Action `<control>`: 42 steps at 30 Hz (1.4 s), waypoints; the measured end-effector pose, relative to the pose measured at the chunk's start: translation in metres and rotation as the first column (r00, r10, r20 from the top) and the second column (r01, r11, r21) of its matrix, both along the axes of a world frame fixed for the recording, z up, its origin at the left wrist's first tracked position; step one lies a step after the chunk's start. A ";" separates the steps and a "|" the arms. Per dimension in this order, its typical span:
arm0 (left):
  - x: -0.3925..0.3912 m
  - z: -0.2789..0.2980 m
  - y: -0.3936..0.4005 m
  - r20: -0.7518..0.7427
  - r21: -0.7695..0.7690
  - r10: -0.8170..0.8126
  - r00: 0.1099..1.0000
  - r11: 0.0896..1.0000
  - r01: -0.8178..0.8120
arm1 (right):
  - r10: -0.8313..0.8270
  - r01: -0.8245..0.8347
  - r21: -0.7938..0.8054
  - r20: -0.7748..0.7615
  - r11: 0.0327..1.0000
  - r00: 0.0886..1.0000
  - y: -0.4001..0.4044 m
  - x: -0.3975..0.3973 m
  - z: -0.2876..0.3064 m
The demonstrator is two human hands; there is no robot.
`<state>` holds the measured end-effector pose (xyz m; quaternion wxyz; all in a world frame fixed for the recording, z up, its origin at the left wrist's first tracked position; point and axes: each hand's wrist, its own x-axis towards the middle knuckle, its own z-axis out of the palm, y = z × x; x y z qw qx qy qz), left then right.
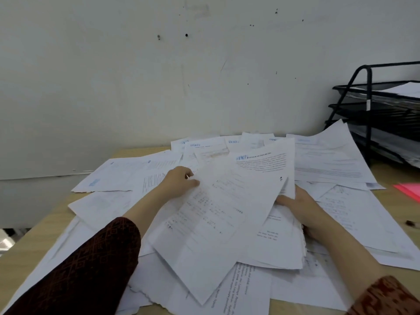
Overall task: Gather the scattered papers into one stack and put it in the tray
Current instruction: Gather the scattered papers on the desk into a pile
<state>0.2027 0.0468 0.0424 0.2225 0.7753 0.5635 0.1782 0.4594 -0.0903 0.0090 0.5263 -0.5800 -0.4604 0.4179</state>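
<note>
Left hand pinches a white printed sheet; right hand grips the white paper stack; black wire tray at two o'clock.

Top sheet, just right of left hand, read "KONTRAK OUTSOURCING" beside blue logo; other print too blurred.

The papers are white with black print, several bearing blue logos. Under them the table is pale tan wood. Right of the papers stands a black mesh tray, and below it a pink-red folder. Both sleeves are dark maroon with an orange-brown diamond pattern.
</note>
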 end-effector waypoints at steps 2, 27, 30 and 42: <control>0.007 0.003 -0.001 0.194 -0.039 0.036 0.980 0.999 -0.029 | -0.053 0.051 -0.045 -0.058 0.998 0.997 -0.002 -0.002 0.003; -0.096 -0.033 0.025 -0.351 0.085 0.523 0.776 0.844 -0.530 | -0.009 0.011 -0.036 0.059 0.999 0.998 0.000 -0.002 0.003; -0.084 -0.022 0.019 0.054 0.026 0.503 0.863 0.863 -0.505 | -0.010 0.012 -0.040 0.066 0.999 0.998 -0.002 -0.003 0.002; -0.099 0.036 -0.026 0.420 -0.062 0.311 0.853 0.947 -0.314 | -0.010 0.012 -0.037 0.066 0.999 0.998 -0.006 -0.005 0.003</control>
